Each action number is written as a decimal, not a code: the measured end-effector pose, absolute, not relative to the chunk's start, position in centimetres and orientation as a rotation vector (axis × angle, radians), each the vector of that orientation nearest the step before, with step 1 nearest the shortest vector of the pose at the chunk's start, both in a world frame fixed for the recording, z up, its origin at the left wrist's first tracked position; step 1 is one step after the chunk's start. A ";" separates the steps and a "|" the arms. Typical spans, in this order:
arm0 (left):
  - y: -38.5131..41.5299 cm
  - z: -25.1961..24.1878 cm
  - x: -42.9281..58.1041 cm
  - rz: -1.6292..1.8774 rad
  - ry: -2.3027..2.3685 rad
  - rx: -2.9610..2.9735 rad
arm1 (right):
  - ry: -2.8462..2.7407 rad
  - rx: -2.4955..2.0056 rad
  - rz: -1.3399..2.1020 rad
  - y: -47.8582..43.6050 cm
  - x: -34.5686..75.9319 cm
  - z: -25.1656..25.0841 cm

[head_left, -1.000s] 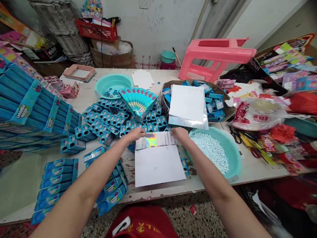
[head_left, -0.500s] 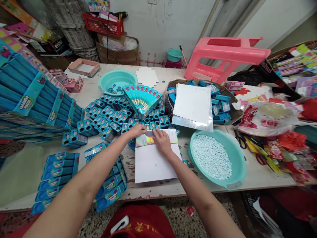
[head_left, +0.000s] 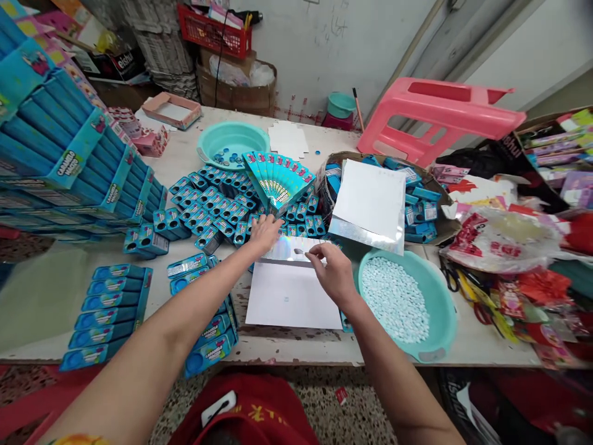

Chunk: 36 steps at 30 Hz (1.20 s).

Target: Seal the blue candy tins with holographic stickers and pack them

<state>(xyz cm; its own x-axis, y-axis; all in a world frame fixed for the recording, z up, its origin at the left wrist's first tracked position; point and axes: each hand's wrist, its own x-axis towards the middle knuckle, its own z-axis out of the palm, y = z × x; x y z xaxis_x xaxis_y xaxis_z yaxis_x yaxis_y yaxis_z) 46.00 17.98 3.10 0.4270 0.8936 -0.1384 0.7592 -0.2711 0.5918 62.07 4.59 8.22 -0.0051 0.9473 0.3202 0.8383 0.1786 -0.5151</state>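
Observation:
A white-backed sheet with a shiny silver strip (head_left: 287, 250) across its top lies before me on white paper (head_left: 291, 296). My right hand (head_left: 332, 269) is over the strip's right end, thumb and forefinger pinched on a small sticker (head_left: 299, 251) that looks dark and silvery. Beyond the strip's left end, my left hand (head_left: 267, 233) reaches over the small blue boxes (head_left: 217, 210), its fingers stretched out and touching the nearest ones. Their tips are partly hidden among the boxes. A fan of blue printed cartons (head_left: 280, 176) rests on the boxes just behind this hand.
Right of the sheet is a turquoise basin (head_left: 442, 309) of pale blue candies. Behind it, a carton of blue boxes (head_left: 421, 207) carries white sheets (head_left: 370, 194). Stacked blue display boxes (head_left: 69, 154) rise on the left. A pink stool (head_left: 440, 111) lies at the back.
My left hand has left the strip for the blue boxes. My right hand has drawn back to the right and now pinches a small sticker. The view has shifted slightly.

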 end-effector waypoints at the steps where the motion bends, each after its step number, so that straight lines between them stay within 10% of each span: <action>1: 17.4 4.1 45.6 0.396 1.301 2.037 | -1.835 -1.659 0.275 4.5 61.8 9.0; 6: 11.5 8.9 41.6 0.474 0.838 1.759 | -1.758 -1.545 0.497 3.7 59.2 11.1; 15: 1.8 10.4 28.5 0.558 1.463 1.430 | -1.531 -1.447 0.975 2.5 46.4 7.9; 36: 2.1 2.2 21.6 0.601 1.822 1.319 | -1.583 -1.425 0.701 5.8 40.7 5.3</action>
<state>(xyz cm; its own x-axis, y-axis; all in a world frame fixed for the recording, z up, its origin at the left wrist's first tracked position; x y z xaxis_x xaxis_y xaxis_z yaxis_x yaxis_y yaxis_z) 21.63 2.15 2.16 -0.1450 0.9356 -0.3220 0.5606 0.3459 0.7524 40.74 5.83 5.28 0.0331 0.9725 0.2305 0.4833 0.1863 -0.8554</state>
